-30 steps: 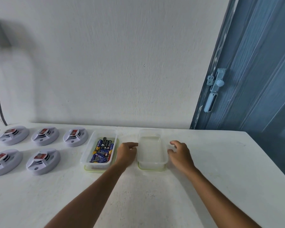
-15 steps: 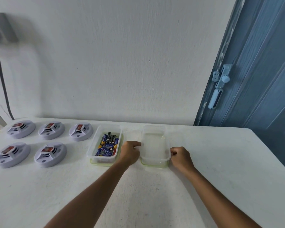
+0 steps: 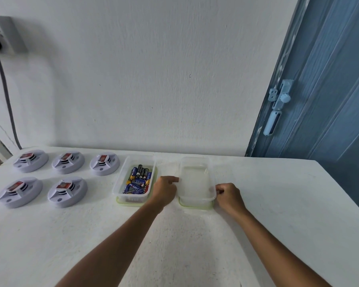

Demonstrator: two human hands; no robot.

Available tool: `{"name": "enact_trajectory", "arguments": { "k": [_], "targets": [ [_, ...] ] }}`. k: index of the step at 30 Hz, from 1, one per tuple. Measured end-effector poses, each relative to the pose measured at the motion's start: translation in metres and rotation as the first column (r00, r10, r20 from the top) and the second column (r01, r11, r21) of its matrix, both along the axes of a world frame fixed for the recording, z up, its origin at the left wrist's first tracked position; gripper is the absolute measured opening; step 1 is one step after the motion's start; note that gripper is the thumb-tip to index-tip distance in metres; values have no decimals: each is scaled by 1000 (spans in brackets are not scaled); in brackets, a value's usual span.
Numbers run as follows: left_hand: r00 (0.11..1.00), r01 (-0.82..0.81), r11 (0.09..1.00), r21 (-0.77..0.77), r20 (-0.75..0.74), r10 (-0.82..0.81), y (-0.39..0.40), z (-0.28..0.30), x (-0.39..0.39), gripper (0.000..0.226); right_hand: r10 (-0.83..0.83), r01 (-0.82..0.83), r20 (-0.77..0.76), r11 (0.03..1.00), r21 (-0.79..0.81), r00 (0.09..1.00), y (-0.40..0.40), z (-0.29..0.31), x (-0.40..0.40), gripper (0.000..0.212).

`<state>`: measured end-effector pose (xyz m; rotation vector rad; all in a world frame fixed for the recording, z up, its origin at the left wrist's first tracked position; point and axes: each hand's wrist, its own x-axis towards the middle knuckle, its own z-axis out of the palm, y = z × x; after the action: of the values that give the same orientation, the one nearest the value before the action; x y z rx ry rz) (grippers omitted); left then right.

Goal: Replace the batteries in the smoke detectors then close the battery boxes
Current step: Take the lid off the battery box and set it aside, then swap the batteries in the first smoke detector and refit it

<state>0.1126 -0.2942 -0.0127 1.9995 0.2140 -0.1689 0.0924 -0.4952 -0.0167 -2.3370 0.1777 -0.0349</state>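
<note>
The surface (image 3: 257, 204) carries 5 smoke detectors (image 3: 67, 191) near its left edge, with a box of batteries (image 3: 136, 179) beside them. The left hand (image 3: 164, 190) and right hand (image 3: 229, 195) grip the sides of an empty box (image 3: 195, 179) at mid-surface. Judged step: setup; next, lift or shift this box. Half a second ago, the grip was the same.

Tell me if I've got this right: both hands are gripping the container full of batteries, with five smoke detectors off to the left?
Not quite. In the head view both hands, left and right, grip the empty container; the battery container sits untouched beside it. The five smoke detectors are indeed to the left.
</note>
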Motion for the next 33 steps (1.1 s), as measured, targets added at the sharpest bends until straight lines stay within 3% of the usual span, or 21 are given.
{"name": "enact_trajectory", "arguments": {
  "k": [4, 8, 10, 13, 18, 23, 29, 33],
  "targets": [
    [1000, -24, 999, -25, -13, 24, -2, 10, -2, 48, -3, 4, -44, 1000, 28, 999, -2, -2, 1, 21],
    [999, -52, 996, -73, 12, 53, -4, 29, -3, 33, -87, 97, -61, 980, 174, 994, -6, 12, -1, 36],
    [997, -53, 997, -64, 61, 57, -2, 45, -4, 22, -179, 171, 24, 964, 203, 983, -8, 24, 0, 34],
    [987, -85, 996, -12, 135, 85, 7, 75, -5, 31, -209, 163, 205, 961, 221, 956, -6, 47, 7, 29],
    [955, -84, 989, 123, 293, 45, 61, 109, -9, 29, 86, -109, 372, 993, 41, 924, 49, 78, 11, 35],
    [945, -65, 897, 436, 316, -85, 164, 93, -22, 37, 439, -381, 346, 897, -225, 829, 150, 86, -8, 50],
    [972, 75, 764, 641, 122, -198, 276, 45, -33, 58, 644, -572, 264, 762, -304, 718, 266, 76, -22, 58],
    [949, 205, 668, 716, 21, -314, 304, 19, -29, 74, 659, -609, 203, 749, -260, 724, 311, 58, -23, 57]
  ]
}}
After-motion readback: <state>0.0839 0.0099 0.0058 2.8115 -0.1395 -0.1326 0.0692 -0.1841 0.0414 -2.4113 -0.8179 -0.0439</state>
